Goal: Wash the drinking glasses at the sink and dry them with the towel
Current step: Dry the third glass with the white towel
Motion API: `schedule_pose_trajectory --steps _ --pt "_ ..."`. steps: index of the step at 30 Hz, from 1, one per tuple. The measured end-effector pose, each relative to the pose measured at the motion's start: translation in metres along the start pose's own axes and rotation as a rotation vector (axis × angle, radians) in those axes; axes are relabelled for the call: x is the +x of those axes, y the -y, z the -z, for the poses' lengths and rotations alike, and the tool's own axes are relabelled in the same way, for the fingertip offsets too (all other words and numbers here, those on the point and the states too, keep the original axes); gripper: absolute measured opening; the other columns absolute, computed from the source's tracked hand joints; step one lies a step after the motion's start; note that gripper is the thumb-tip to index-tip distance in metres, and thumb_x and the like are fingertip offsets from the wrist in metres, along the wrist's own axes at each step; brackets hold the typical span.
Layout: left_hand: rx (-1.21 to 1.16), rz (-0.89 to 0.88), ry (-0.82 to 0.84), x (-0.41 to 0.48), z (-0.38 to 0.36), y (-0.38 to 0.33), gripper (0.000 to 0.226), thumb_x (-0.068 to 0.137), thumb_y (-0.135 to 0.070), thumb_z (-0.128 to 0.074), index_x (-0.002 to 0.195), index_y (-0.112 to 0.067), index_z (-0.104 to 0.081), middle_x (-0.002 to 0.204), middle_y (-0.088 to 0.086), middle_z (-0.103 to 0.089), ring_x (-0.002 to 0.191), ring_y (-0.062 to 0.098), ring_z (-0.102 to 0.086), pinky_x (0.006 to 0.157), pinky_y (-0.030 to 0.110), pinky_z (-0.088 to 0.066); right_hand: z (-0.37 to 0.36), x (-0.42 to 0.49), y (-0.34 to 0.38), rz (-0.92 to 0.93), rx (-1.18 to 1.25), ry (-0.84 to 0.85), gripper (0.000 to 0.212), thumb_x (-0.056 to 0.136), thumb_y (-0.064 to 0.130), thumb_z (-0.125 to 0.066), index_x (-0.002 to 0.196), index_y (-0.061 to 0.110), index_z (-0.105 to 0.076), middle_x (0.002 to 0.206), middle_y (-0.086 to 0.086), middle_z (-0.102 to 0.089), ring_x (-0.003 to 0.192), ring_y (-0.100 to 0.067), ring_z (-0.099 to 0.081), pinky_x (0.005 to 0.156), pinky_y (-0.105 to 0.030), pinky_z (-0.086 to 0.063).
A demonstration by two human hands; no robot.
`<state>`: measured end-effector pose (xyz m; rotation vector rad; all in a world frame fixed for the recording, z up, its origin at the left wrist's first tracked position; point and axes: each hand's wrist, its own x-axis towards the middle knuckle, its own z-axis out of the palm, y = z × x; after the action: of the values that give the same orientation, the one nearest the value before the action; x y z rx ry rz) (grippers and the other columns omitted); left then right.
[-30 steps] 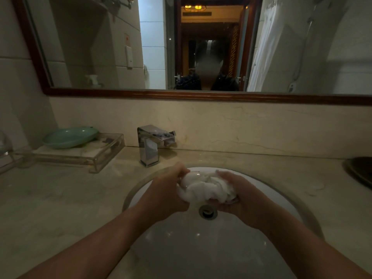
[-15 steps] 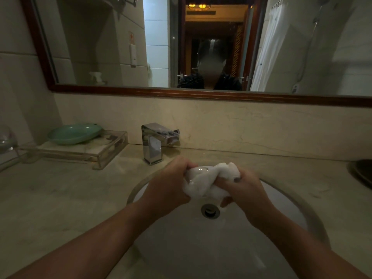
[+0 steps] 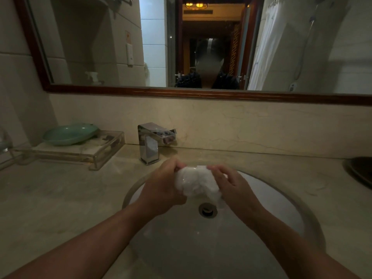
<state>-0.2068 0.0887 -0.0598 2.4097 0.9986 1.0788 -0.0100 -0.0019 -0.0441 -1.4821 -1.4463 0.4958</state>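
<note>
Over the white sink basin (image 3: 281,200) I hold a bunched white towel (image 3: 196,183) between both hands. A drinking glass (image 3: 192,168) is wrapped inside it; only a wet glassy shine shows at the top of the bundle. My left hand (image 3: 163,186) grips the left side of the bundle, fingers curled round it. My right hand (image 3: 234,185) holds the towel from the right, fingers curled over its top. The bundle hangs just above and behind the drain (image 3: 208,210).
A chrome faucet (image 3: 152,143) stands behind the basin on the left. On the counter at left sits a clear tray (image 3: 84,156) with a green dish (image 3: 70,134), and another clear glass (image 3: 5,142) at the far left edge. A dark round object (image 3: 361,171) lies at the right edge.
The bundle has been turned between my hands. My right hand moved from under the towel to over its top and right side. My left hand kept its grip.
</note>
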Motion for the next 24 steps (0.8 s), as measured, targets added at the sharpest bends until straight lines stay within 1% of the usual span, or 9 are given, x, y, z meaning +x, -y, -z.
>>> schedule_pose_trajectory --steps 3,5,7,10,12,15,17,21,24 --pt "-0.012 0.114 0.075 -0.001 0.0 0.004 0.065 0.05 -0.025 -0.093 0.101 -0.031 -0.053 0.095 -0.011 -0.064 0.081 0.01 -0.062 0.062 0.039 -0.055 -0.003 0.001 -0.006 0.15 -0.14 0.119 0.029 0.092 0.053 -0.063 0.115 0.035 -0.066 0.099 0.017 -0.07 0.091 0.002 -0.066 0.076 -0.022 -0.058" --pt "-0.004 0.161 0.11 0.0 0.0 0.004 0.065 0.051 -0.022 -0.093 0.102 -0.03 -0.053 0.095 -0.009 -0.064 0.081 0.011 -0.061 0.06 0.028 -0.052 -0.004 0.002 -0.013 0.142 -0.161 0.009 0.024 0.09 0.044 -0.068 0.107 0.027 -0.07 0.089 0.01 -0.072 0.081 -0.006 -0.069 0.068 -0.03 -0.061" --pt "-0.069 0.246 0.11 0.001 -0.001 0.004 0.061 0.055 -0.015 -0.092 0.098 -0.027 -0.051 0.091 -0.004 -0.066 0.075 0.013 -0.062 0.053 0.021 -0.048 0.0 0.007 -0.017 -0.089 0.151 -0.139 0.025 0.092 0.038 -0.07 0.106 0.017 -0.071 0.088 -0.002 -0.075 0.075 -0.017 -0.072 0.059 -0.037 -0.061" --pt "-0.11 0.328 0.073 0.002 -0.002 0.011 0.061 0.058 -0.013 -0.092 0.1 -0.022 -0.049 0.091 0.004 -0.066 0.07 0.017 -0.062 0.055 0.031 -0.05 0.021 0.018 -0.016 -0.391 0.713 -0.328 0.033 0.093 0.041 -0.069 0.116 0.017 -0.068 0.101 -0.01 -0.075 0.082 -0.023 -0.071 0.055 -0.031 -0.053" --pt "-0.129 0.384 0.063 0.0 0.0 0.016 0.059 0.061 -0.011 -0.092 0.101 -0.018 -0.049 0.093 0.011 -0.067 0.068 0.02 -0.061 0.054 0.035 -0.051 0.037 0.021 -0.017 -0.412 0.968 -0.365 0.03 0.097 0.044 -0.06 0.117 0.023 -0.067 0.102 -0.003 -0.077 0.082 -0.016 -0.067 0.068 -0.029 -0.053" --pt "-0.242 0.453 0.068 -0.001 0.0 0.017 0.056 0.066 -0.006 -0.092 0.103 -0.015 -0.05 0.095 0.018 -0.068 0.066 0.02 -0.062 0.053 0.032 -0.052 0.047 0.02 -0.019 -0.431 1.09 -0.216 0.037 0.098 0.047 -0.055 0.123 0.022 -0.066 0.111 -0.01 -0.075 0.098 -0.029 -0.067 0.1 -0.055 -0.048" --pt "-0.294 0.449 0.04 -0.001 0.0 0.01 0.056 0.066 -0.008 -0.095 0.104 -0.013 -0.053 0.097 0.015 -0.068 0.07 0.019 -0.066 0.056 0.03 -0.054 0.042 0.016 -0.013 -0.417 1.116 -0.125 0.043 0.1 0.04 -0.054 0.133 0.013 -0.06 0.124 -0.019 -0.069 0.111 -0.039 -0.066 0.097 -0.066 -0.049" --pt "-0.32 0.381 0.077 -0.003 0.001 0.001 0.058 0.068 -0.012 -0.095 0.113 -0.011 -0.058 0.106 0.002 -0.068 0.093 0.015 -0.067 0.058 0.016 -0.053 0.015 0.014 -0.003 -0.356 1.012 -0.007 0.041 0.103 0.027 -0.045 0.13 0.0 -0.06 0.126 -0.024 -0.067 0.117 -0.04 -0.064 0.099 -0.052 -0.053" --pt "-0.351 0.354 0.083 -0.002 -0.001 0.003 0.058 0.067 -0.007 -0.095 0.112 -0.013 -0.058 0.108 0.002 -0.069 0.098 0.018 -0.067 0.063 0.018 -0.056 0.006 0.03 0.01 -0.316 1.12 0.053 0.046 0.107 0.034 -0.038 0.136 0.002 -0.054 0.133 -0.023 -0.063 0.123 -0.037 -0.061 0.105 -0.045 -0.051"
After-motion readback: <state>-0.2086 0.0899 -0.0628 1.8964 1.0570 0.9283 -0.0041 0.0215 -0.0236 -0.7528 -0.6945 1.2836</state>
